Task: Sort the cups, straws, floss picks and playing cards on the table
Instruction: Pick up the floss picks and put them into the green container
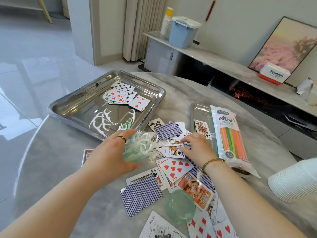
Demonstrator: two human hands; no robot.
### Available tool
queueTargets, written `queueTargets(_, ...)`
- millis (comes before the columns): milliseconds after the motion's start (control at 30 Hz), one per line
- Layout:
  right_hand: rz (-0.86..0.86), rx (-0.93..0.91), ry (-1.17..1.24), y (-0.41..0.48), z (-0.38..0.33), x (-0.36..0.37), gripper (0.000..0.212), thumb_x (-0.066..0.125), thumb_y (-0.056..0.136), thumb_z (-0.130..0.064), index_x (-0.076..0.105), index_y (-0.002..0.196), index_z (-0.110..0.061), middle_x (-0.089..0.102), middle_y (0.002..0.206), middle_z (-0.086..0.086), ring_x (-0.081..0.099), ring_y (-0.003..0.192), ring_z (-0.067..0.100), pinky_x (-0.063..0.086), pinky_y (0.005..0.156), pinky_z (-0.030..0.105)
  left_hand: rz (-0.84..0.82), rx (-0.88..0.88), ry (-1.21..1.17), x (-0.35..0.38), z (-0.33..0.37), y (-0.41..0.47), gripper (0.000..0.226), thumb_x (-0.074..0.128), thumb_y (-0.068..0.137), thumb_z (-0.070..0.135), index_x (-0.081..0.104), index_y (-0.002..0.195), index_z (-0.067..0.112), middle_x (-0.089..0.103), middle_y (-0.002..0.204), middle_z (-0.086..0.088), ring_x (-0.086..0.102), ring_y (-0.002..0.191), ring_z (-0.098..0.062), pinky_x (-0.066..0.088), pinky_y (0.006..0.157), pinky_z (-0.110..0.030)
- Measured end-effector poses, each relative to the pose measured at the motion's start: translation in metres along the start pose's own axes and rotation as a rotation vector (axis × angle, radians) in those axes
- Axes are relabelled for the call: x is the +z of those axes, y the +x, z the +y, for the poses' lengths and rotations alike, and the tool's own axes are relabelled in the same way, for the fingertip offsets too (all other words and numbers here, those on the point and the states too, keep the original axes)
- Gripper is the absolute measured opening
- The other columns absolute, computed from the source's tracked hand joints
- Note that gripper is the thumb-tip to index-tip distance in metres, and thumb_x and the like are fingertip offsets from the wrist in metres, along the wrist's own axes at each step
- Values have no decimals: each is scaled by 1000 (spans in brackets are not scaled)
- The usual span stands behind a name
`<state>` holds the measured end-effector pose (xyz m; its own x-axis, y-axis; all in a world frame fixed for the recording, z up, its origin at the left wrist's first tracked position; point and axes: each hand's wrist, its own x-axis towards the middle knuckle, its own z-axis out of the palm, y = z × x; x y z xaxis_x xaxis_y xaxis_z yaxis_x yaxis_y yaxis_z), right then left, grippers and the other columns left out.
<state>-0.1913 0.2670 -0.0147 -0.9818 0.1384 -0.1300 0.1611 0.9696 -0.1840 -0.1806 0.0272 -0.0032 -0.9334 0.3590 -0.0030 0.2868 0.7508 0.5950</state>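
Risk: the open floss jar (135, 148) sits tilted at frame centre, picks poking out, so a nudge could spill them back over the loose playing cards (175, 167) on the table (68, 160). Left hand (111, 152) fingers (123, 134) curl round the jar. Right hand (197, 148) fingers (187, 138) are closed to a pinch on a floss pick (171, 144) lying flat on a queen card (175, 150); thin pick, slick card, so it could slip or drag the card along.
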Motion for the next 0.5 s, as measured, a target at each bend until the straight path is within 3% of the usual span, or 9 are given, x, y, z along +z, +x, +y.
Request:
queueTargets(167,-44,-69,-133,12,-16,7,28,52,90,-27,60,115,-16,50,121,5,37,121,21,32,100,29,6,-4,-9,-1,-1,0,85,70,73,39,19,140,37,32,140,15,39,124,-8,33,97,-19)
queueTargets(333,-121,-117,-156,19,-33,7,14,46,89,-14,57,81,-17,60,106,9,47,107,23,40,86,30,19,-8,-38,-2,-4,2,84,71,72,36,20,139,37,32,139,16,38,124,-7,32,94,-18)
queueTargets(400,-186,-92,-103,18,-38,6,23,48,86,-12,47,65,-20,56,91,5,49,91,20,41,75,27,25,-8,-40,-2,-5,2,84,71,72,36,21,138,37,33,139,16,37,123,-7,32,94,-18)
queueTargets(500,-194,-56,114,16,-37,6,28,51,84,-8,43,62,-23,52,77,-2,49,79,16,41,68,23,25,-10,-40,-2,-5,2,83,71,72,35,21,138,37,34,138,16,36,124,-7,32,94,-18)
